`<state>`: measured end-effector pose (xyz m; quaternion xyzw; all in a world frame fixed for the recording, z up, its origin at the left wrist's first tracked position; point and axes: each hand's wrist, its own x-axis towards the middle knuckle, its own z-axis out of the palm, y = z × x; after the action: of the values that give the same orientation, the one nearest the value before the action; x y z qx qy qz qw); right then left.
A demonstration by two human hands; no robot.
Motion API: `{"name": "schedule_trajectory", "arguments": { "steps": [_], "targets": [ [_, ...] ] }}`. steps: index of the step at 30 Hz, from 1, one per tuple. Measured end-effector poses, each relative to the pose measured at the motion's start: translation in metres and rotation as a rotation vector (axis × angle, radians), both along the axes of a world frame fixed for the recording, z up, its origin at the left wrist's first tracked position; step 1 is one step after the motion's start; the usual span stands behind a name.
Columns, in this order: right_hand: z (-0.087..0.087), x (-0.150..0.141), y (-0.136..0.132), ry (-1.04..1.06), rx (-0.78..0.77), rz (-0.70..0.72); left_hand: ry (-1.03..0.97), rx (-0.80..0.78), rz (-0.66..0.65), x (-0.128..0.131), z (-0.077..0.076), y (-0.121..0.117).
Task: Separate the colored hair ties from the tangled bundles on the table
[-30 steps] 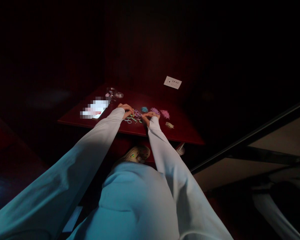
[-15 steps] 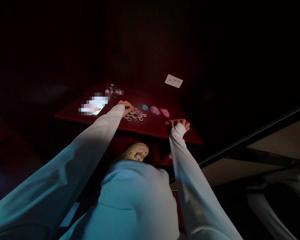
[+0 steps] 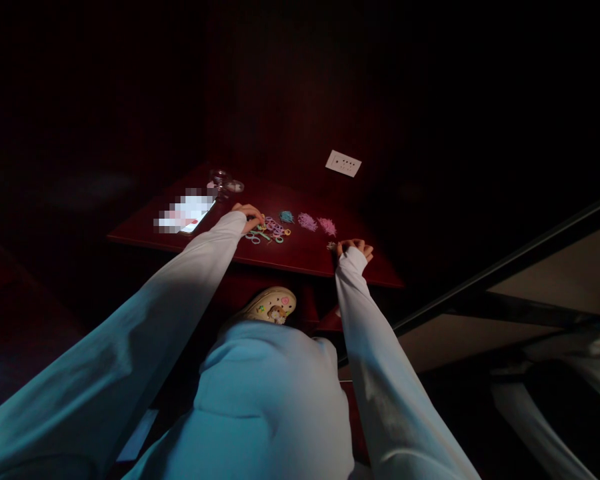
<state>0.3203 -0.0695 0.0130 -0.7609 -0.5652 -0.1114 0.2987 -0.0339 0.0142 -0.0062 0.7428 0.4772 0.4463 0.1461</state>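
Note:
On the dark red table, my left hand [image 3: 251, 216] bends over the left edge of a loose pile of pastel rings and small plastic pieces [image 3: 274, 228], purple, green and yellow. Its fingers are curled together, and whatever they pinch is hidden. Farther right, my right hand [image 3: 356, 248] rests low with curled fingers beside a small pale heap [image 3: 331, 246]; its fingertips are too dim to show what is in them. Between the hands, small heaps of thin bits lie in a row: teal [image 3: 287, 217], purple [image 3: 307, 222] and pink [image 3: 327, 227].
A lit phone [image 3: 193, 212], partly blurred out, lies at the table's left. Behind it are clear round containers [image 3: 223, 183]. A white socket plate [image 3: 343, 163] is on the back wall. The table's front edge [image 3: 280, 267] runs above a cream clog [image 3: 273, 305].
The whole view has shifted slightly, so things sit a little farther left. Both hands keep nearly the same place and shape beside the heaps.

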Motion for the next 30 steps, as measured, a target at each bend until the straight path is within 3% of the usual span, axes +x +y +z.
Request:
{"name": "schedule_trajectory", "arguments": {
  "steps": [11,18,22,30],
  "targets": [
    [-0.001,-0.001,0.001,0.0,0.019,-0.051,0.003,0.009,-0.049,-0.002,0.004,-0.002],
    [0.004,-0.016,-0.005,-0.057,0.113,0.042,-0.017,-0.002,0.038,-0.004,0.004,-0.001],
    [0.006,-0.048,-0.003,-0.078,0.082,0.187,-0.033,0.024,0.021,-0.005,0.0,0.003],
    [0.003,-0.146,0.006,-0.002,-0.067,0.648,0.02,0.04,0.056,-0.002,-0.01,0.005]
  ]
}}
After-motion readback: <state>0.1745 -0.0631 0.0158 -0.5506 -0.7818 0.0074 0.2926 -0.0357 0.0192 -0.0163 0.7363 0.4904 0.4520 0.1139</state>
